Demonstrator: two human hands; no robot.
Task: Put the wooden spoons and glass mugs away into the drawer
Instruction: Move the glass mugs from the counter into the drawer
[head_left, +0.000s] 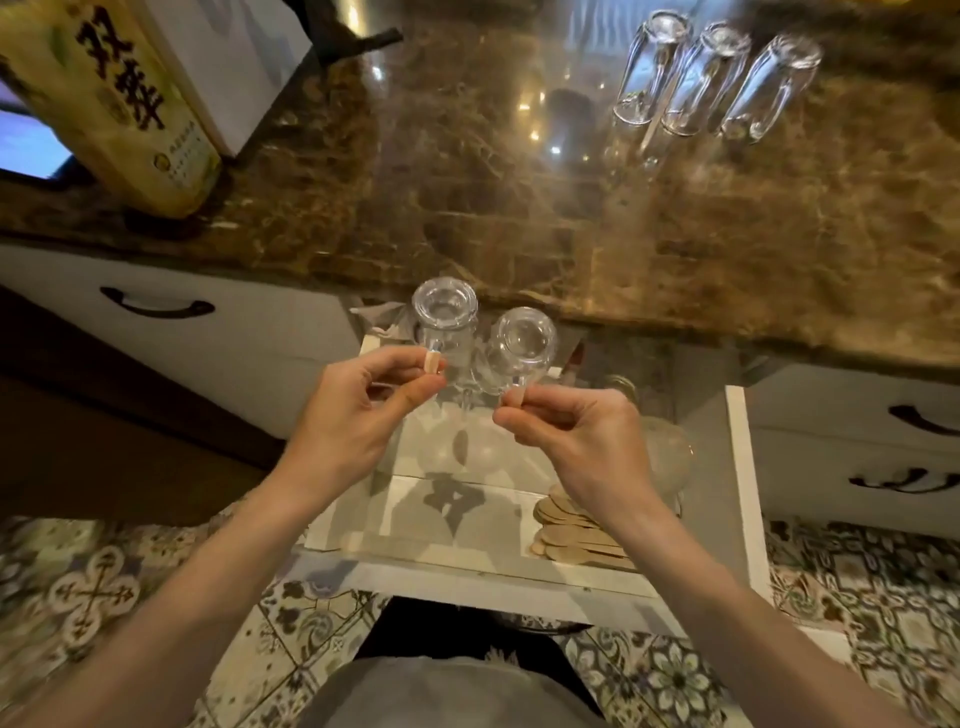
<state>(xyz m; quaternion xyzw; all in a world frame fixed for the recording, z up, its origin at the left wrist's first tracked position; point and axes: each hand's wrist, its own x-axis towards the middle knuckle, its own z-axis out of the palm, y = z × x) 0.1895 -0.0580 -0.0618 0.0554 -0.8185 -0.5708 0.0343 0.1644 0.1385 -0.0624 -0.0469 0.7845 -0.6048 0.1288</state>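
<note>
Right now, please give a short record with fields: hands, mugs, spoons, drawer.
left hand: pinches handle of one clear glass mug
right hand: pinches handle of a second clear glass mug
white drawer: open, below both mugs
flat wooden spoons: piled in the drawer, right side
brown marble counter: three more glass mugs in a row

Brown marble surface (519, 208), upper frame: three glass mugs (711, 78) in a row at upper right, yellow carton (114, 104) at upper left. Open drawer (743, 467), lower centre: wooden spoons (576, 535).
</note>
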